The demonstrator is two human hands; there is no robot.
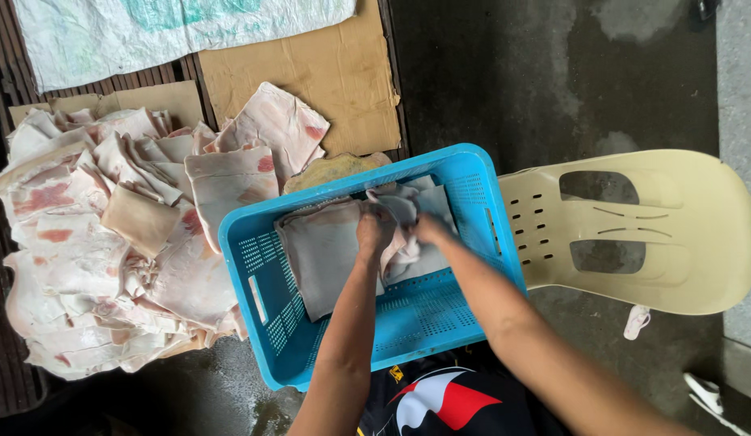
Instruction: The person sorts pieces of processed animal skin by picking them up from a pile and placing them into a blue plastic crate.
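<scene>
Head view, pale floppy meat sheets, folded, in blue crate

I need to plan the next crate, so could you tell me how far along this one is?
Done: a large pile of skin sheets lies spread on the pallet. In hand: left hand and right hand grip sheets inside the blue crate. Left: a few pale sheets remain there.

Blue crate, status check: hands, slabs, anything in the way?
Left hand and right hand both gripping pale skin slabs inside blue crate. Big slab pile left of crate, cream plastic chair right. Nothing blocking.
</scene>
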